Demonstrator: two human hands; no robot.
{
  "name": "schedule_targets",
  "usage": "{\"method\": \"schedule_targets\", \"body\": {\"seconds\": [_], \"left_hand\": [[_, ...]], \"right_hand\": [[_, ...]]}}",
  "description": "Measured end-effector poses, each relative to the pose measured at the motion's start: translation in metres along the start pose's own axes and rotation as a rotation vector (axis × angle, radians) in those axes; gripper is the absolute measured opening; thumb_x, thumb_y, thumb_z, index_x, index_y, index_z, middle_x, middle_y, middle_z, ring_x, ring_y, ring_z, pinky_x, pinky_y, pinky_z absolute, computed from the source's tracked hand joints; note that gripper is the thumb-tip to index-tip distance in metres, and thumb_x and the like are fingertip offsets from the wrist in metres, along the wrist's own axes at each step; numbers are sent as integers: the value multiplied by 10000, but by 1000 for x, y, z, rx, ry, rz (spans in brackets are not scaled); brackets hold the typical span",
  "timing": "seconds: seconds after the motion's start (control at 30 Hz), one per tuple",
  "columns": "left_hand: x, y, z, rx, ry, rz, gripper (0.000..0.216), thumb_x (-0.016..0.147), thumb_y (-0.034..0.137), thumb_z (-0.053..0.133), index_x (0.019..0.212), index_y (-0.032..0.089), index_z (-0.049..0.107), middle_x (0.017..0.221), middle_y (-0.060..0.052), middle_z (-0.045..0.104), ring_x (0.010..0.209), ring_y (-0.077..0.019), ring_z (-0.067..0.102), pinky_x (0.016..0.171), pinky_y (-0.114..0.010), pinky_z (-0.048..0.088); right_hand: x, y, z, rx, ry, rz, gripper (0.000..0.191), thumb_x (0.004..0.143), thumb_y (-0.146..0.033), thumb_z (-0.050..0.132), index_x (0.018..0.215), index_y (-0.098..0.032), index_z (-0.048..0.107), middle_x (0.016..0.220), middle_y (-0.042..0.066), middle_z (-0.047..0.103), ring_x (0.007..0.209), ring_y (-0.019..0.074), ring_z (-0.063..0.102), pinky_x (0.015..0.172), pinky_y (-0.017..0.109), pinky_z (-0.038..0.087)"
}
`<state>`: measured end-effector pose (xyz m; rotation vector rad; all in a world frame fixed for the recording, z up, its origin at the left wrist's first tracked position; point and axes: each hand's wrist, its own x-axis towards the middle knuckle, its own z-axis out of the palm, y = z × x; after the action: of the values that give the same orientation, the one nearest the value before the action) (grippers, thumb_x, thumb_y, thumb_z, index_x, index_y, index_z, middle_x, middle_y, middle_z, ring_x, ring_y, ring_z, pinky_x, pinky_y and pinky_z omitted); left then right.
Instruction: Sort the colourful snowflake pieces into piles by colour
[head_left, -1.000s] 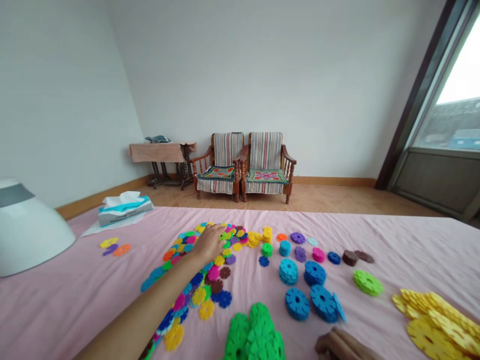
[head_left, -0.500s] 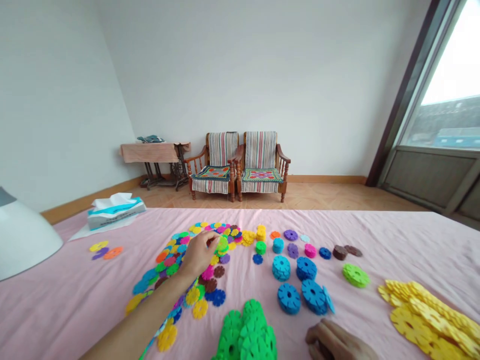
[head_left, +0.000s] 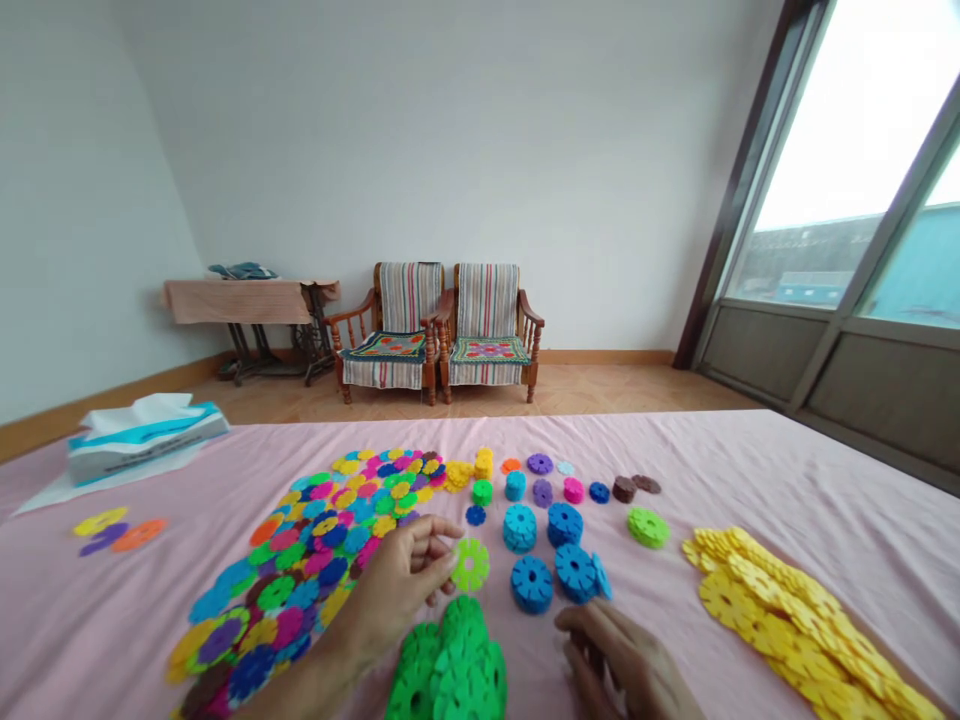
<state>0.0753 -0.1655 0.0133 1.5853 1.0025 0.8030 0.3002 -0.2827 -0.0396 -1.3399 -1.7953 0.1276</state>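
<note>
My left hand (head_left: 409, 572) pinches a lime-green notched plastic disc (head_left: 471, 565) by its edge, just above a heap of darker green discs (head_left: 450, 665). My right hand (head_left: 619, 655) rests low on the right, fingers curled; what it holds, if anything, is hidden. Just beyond it stand stacks of blue discs (head_left: 532, 584). To the left of my left hand spreads a big pile of mixed-colour discs (head_left: 330, 530), partly behind my forearm. A lime-green stack (head_left: 648, 527) sits farther right, beyond my right hand.
A long pile of yellow discs (head_left: 780, 620) lies at right. Small colour-sorted stacks, such as the pink one (head_left: 574, 490), stand mid-table. At left are a tissue box (head_left: 150, 435) and a few loose discs (head_left: 120, 530). Two chairs (head_left: 450, 340) stand beyond the pink cloth (head_left: 675, 440).
My left hand has come back from the mixed pile toward me and right, carrying the lime-green disc. The view has turned right. My right hand shows more fully, close to the blue stacks.
</note>
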Motion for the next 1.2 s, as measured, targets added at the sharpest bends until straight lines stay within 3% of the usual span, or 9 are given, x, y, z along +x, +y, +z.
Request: {"method": "schedule_targets", "body": {"seconds": [0.2,0.37,0.5,0.6,0.67,0.8,1.0,1.2], "left_hand": [[-15,10,14,29,-71,56,285,763,334,669,997,179,625,684,19,647,630,-139,651,584,-222,491],[-21,8,21,-14,-105,68,245,775,347,672,968,201,636,751,-5,701,724,-169,692,639,-239,527],[-11,10,10,-24,1,85,316,750,442,684,929,185,645,797,-37,718,664,-172,690,554,-241,524],[2,7,-7,-42,135,108,366,737,489,677,904,164,650,732,-37,710,578,-156,656,491,-237,494],[9,3,-18,-62,241,101,381,701,489,705,883,158,655,705,-37,704,563,-155,642,477,-235,482],[15,-4,-37,-112,343,54,381,681,467,720,896,161,651,690,-27,701,539,-139,615,473,-227,471],[23,-7,-60,12,469,111,387,689,475,667,905,156,627,729,-40,708,594,-167,658,538,-262,516],[30,-18,-84,364,509,175,372,796,452,487,951,142,620,858,-111,732,740,-238,708,609,-334,558]], "right_hand": [[30,-30,19,368,-43,241,242,865,-330,544,1060,-200,604,845,40,690,532,106,601,514,210,485],[42,-43,31,668,-97,451,231,848,-412,569,822,-184,550,671,-24,607,464,80,575,411,153,394],[58,-15,-7,379,55,432,197,839,-373,548,809,-183,592,617,-35,574,534,114,590,489,201,442],[72,33,-46,185,194,481,332,821,-457,499,896,-163,632,668,11,655,569,154,629,515,242,463],[76,65,-66,89,258,538,378,793,-458,493,938,-144,644,597,14,651,532,176,628,507,266,453],[72,107,-81,-70,277,596,305,755,-418,506,854,-171,654,542,7,654,514,185,637,494,265,426],[63,124,-82,-253,224,616,201,676,-367,536,683,-215,667,554,16,671,496,195,615,505,288,410],[61,103,-84,-363,259,509,362,735,-444,493,899,-179,676,865,104,669,515,191,597,580,356,461]]}}
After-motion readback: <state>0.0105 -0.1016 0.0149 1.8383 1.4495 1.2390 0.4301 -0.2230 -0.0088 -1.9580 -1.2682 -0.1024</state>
